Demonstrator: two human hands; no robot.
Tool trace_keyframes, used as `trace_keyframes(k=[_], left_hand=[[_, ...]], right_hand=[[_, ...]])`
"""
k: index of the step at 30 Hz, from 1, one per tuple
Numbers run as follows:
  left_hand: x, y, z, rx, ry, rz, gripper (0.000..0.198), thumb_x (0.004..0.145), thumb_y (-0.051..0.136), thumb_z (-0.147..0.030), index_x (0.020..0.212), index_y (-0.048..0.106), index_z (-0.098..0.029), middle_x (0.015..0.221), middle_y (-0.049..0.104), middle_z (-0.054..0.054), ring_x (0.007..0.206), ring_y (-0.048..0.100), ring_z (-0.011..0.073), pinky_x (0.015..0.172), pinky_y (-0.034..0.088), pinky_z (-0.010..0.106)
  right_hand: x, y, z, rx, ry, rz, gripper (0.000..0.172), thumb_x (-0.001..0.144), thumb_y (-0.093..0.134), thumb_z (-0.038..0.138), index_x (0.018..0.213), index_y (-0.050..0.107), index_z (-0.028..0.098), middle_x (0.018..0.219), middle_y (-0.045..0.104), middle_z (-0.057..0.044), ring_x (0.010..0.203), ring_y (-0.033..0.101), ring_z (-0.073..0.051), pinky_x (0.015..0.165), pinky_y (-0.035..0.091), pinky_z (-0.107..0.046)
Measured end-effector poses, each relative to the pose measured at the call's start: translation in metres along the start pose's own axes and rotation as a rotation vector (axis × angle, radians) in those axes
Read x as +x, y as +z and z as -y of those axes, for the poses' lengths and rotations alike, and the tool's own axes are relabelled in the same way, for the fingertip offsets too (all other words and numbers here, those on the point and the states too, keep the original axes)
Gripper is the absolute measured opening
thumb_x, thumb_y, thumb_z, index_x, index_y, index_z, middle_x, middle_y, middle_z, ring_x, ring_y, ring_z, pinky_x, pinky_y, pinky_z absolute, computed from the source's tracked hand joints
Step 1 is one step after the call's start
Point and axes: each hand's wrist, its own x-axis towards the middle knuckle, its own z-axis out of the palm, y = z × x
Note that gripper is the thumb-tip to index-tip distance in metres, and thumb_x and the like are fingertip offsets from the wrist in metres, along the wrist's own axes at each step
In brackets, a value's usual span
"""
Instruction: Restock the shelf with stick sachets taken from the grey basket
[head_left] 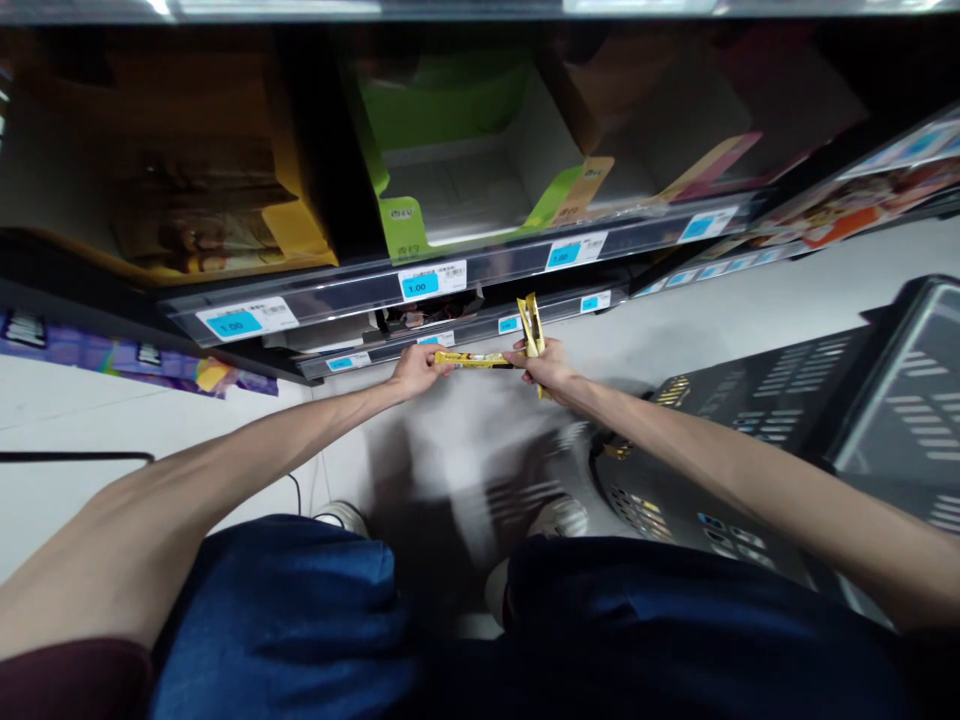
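Observation:
My left hand (421, 372) pinches the left end of a slim yellow snack packet (474, 359), held level in front of the lower shelf. The fingers of my right hand (551, 368) meet that packet's other end. Also in my right hand are other narrow yellow packets (531, 322), standing roughly upright and jutting out above and below the grip. How many there are I cannot tell. Both hands are closed, over the pale floor just below the shelf edge.
A shelf (510, 240) with price tags runs across above my hands, bearing a green open carton (401, 222) and a yellow carton (300, 235). Purple packets (135, 350) hang at left. A dark slotted shopping basket (757, 390) stands at right, near my right forearm.

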Motion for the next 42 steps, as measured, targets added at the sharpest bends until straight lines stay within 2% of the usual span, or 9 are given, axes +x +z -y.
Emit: trace_keyframes(k=[6, 11, 18, 22, 27, 32, 37, 39, 42], left_hand=[[0.000, 0.004, -0.003, -0.098, 0.046, 0.012, 0.026, 0.074, 0.070, -0.030, 0.095, 0.069, -0.016, 0.068, 0.068, 0.001, 0.064, 0.060, 0.0146, 0.062, 0.043, 0.024], [-0.001, 0.009, -0.008, -0.249, -0.013, 0.049, 0.026, 0.084, 0.063, -0.042, 0.090, 0.064, -0.016, 0.064, 0.063, 0.001, 0.056, 0.056, 0.0121, 0.057, 0.044, 0.024], [-0.006, 0.013, -0.014, -0.186, -0.014, 0.031, 0.013, 0.087, 0.060, -0.029, 0.090, 0.063, -0.016, 0.062, 0.062, 0.000, 0.051, 0.053, 0.0106, 0.053, 0.042, 0.023], [-0.006, 0.014, -0.018, -0.200, -0.025, 0.042, 0.011, 0.084, 0.063, -0.022, 0.093, 0.063, -0.016, 0.064, 0.063, 0.000, 0.052, 0.055, 0.0108, 0.054, 0.043, 0.023], [-0.006, 0.013, -0.018, -0.244, 0.032, 0.070, 0.025, 0.077, 0.068, -0.016, 0.101, 0.063, -0.016, 0.066, 0.062, -0.002, 0.056, 0.055, 0.0100, 0.056, 0.044, 0.022], [-0.006, 0.012, -0.016, -0.293, 0.023, 0.088, 0.028, 0.075, 0.074, -0.023, 0.100, 0.063, -0.015, 0.072, 0.065, -0.001, 0.063, 0.060, 0.0105, 0.060, 0.046, 0.021], [0.000, 0.011, -0.014, -0.508, -0.206, 0.194, 0.029, 0.087, 0.064, -0.044, 0.090, 0.062, -0.015, 0.094, 0.069, 0.007, 0.071, 0.068, 0.0126, 0.064, 0.051, 0.024], [0.000, 0.008, -0.014, -0.555, -0.265, 0.260, 0.028, 0.085, 0.069, -0.041, 0.087, 0.059, -0.015, 0.096, 0.070, 0.008, 0.073, 0.070, 0.0137, 0.068, 0.053, 0.026], [-0.002, 0.004, -0.016, -0.542, -0.257, 0.371, 0.030, 0.075, 0.079, -0.031, 0.093, 0.061, -0.016, 0.097, 0.071, 0.009, 0.079, 0.070, 0.0158, 0.074, 0.055, 0.030]], right_hand=[[0.000, 0.000, 0.000, -0.022, -0.011, -0.013, 0.035, 0.064, 0.087, 0.023, 0.081, 0.056, 0.017, 0.062, 0.058, 0.004, 0.035, 0.043, -0.004, 0.030, 0.034, -0.018], [0.002, 0.000, -0.002, -0.006, -0.020, -0.004, 0.045, 0.055, 0.092, 0.024, 0.082, 0.057, 0.017, 0.068, 0.064, 0.001, 0.036, 0.044, -0.004, 0.029, 0.035, -0.019], [0.003, 0.001, -0.005, 0.015, -0.070, 0.015, 0.051, 0.048, 0.094, 0.024, 0.084, 0.058, 0.016, 0.072, 0.068, -0.001, 0.038, 0.046, -0.005, 0.032, 0.038, -0.020], [0.002, 0.002, -0.002, 0.021, -0.110, -0.007, 0.051, 0.047, 0.093, 0.024, 0.082, 0.058, 0.016, 0.070, 0.067, 0.000, 0.040, 0.047, -0.006, 0.033, 0.040, -0.020], [0.003, 0.000, 0.001, 0.019, -0.113, -0.058, 0.049, 0.048, 0.093, 0.026, 0.081, 0.058, 0.016, 0.069, 0.065, 0.000, 0.039, 0.046, -0.006, 0.032, 0.039, -0.020], [0.003, -0.001, 0.000, 0.008, -0.108, -0.052, 0.049, 0.048, 0.092, 0.028, 0.082, 0.058, 0.016, 0.071, 0.065, 0.000, 0.040, 0.047, -0.005, 0.033, 0.040, -0.020], [0.002, -0.001, 0.003, -0.002, -0.177, -0.007, 0.049, 0.047, 0.092, 0.029, 0.079, 0.058, 0.016, 0.069, 0.064, 0.001, 0.044, 0.049, -0.007, 0.035, 0.044, -0.021], [0.003, -0.001, 0.004, -0.019, -0.213, 0.018, 0.048, 0.048, 0.092, 0.031, 0.079, 0.058, 0.017, 0.071, 0.064, 0.000, 0.046, 0.051, -0.008, 0.036, 0.046, -0.021], [0.005, -0.003, 0.002, -0.068, -0.290, 0.016, 0.045, 0.053, 0.090, 0.036, 0.081, 0.060, 0.017, 0.072, 0.064, 0.000, 0.047, 0.051, -0.008, 0.038, 0.046, -0.022]])
